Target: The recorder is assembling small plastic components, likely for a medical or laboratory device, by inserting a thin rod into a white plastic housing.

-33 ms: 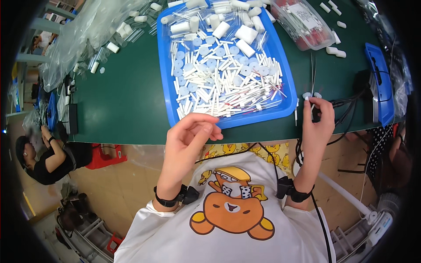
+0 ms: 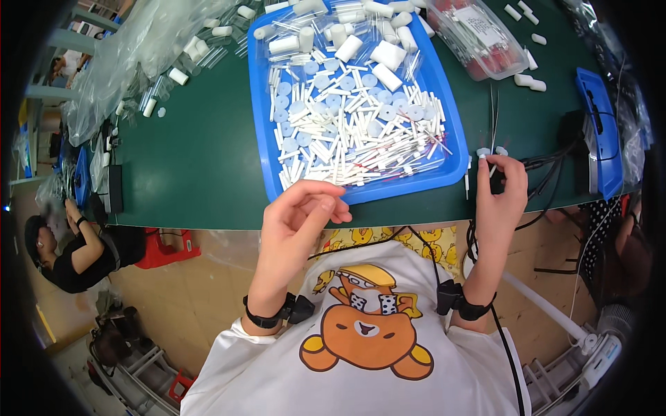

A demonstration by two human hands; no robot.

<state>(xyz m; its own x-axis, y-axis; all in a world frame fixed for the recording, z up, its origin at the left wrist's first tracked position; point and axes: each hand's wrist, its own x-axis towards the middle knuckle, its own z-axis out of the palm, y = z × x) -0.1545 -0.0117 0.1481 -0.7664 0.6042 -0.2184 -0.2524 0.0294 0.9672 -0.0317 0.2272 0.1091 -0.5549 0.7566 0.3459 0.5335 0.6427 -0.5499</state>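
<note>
watching through the head view, i see the left hand (image 2: 295, 218) loosely curled and empty by the blue tray (image 2: 395, 193), the right hand (image 2: 501, 191) at a small pale disc (image 2: 483, 152) right of it, grip unclear, where brushing the metal prongs (image 2: 494, 118) could knock the disc away.
</note>
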